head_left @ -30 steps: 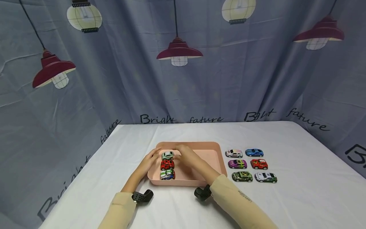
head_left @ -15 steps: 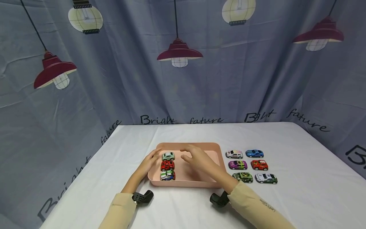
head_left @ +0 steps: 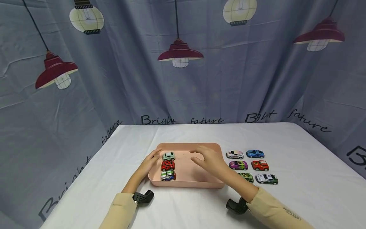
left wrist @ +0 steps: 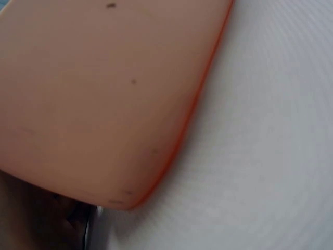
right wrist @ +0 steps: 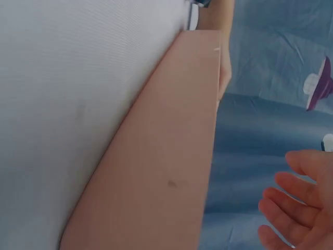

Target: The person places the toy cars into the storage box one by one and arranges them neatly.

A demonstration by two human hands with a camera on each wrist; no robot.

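Observation:
A pink tray sits mid-table with three toy cars in a column at its left side: a pale green one, a red one and a green-white-blue one. My left hand rests with straight fingers against the tray's left rim beside the pale green car. My right hand hovers over the tray's right half, fingers loose and empty. The left wrist view shows only the tray wall. In the right wrist view the tray and my relaxed fingers show.
Several toy cars lie in rows right of the tray: white-pink, blue, purple, red, green camouflage partly behind my forearm, white-green. A white cloth covers the table; a printed curtain hangs behind.
My right hand has let go of the pale green car and drawn away to the right across the tray, now empty. The left hand has stayed at the rim.

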